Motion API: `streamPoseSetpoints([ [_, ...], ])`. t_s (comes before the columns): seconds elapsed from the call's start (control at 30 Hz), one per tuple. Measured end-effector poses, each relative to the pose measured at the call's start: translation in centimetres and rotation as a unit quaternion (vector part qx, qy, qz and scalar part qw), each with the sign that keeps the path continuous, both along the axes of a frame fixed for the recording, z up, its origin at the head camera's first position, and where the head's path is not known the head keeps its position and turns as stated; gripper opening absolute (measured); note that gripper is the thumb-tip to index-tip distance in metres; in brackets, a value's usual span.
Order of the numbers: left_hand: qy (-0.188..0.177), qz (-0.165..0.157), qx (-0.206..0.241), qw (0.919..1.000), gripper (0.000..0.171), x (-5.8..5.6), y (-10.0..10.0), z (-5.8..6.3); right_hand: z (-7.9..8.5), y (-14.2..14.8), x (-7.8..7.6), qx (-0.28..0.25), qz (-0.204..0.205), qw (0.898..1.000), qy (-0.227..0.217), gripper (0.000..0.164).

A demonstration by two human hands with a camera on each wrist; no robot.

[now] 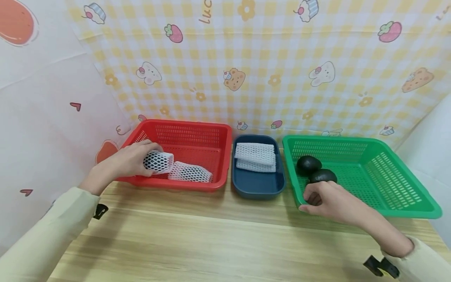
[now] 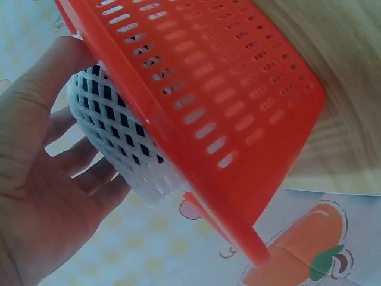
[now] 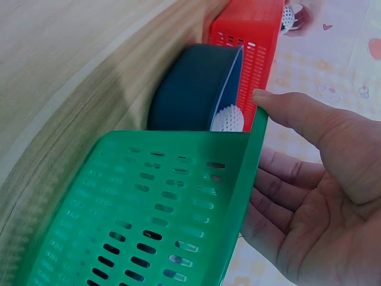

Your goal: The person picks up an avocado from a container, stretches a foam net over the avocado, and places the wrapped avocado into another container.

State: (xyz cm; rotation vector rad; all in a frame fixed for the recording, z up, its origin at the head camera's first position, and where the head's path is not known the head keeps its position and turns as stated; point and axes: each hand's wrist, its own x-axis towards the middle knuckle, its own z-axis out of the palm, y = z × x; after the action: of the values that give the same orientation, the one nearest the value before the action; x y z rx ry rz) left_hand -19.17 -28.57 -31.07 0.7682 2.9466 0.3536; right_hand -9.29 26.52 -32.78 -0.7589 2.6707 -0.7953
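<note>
My left hand (image 1: 135,159) grips an avocado in a white foam net sleeve (image 1: 159,161) over the left part of the red basket (image 1: 195,135). Another white foam net sleeve (image 1: 190,172) with dark contents lies in that basket, beside the held one. My right hand (image 1: 332,201) is at the front left corner of the green basket (image 1: 356,172). Its thumb touches the rim, while its loosely bent fingers reach over the inside. Two dark avocados (image 1: 309,165) lie just beyond those fingers, the nearer one partly covered by the hand in the head view.
Between the baskets stands a dark blue tub (image 1: 258,186), holding several flattened white foam sleeves (image 1: 255,152). A wooden table (image 1: 218,243) carries all three containers. Behind them hangs a yellow checked cloth (image 1: 260,51), with a pale printed cloth (image 1: 46,117) at the left.
</note>
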Motion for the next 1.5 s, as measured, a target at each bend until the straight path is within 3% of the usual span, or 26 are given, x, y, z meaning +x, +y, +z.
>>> streamPoseSetpoints([
  [0.53,-0.041,-0.010,-0.022,0.9989,0.060,0.2,0.3,0.4,-0.1,-0.2,0.1,0.012,-0.008,1.000,0.019,0.016],
  [0.8,-0.024,-0.018,-0.011,0.9995,0.065,0.6,1.3,1.1,-0.1,-0.2,0.4,0.013,-0.010,1.000,0.022,0.017],
  [1.0,-0.002,-0.045,-0.003,0.9990,0.057,1.1,3.8,1.2,-0.1,-0.3,0.4,0.013,-0.010,1.000,0.021,0.017],
  [1.27,0.035,-0.086,0.021,0.9955,0.053,2.2,8.9,1.0,0.0,-0.2,0.2,0.011,-0.007,1.000,0.017,0.017],
  [1.5,0.028,-0.133,0.038,0.9900,0.054,2.7,13.9,0.5,0.0,-0.2,0.1,0.014,-0.008,1.000,0.014,0.017],
])
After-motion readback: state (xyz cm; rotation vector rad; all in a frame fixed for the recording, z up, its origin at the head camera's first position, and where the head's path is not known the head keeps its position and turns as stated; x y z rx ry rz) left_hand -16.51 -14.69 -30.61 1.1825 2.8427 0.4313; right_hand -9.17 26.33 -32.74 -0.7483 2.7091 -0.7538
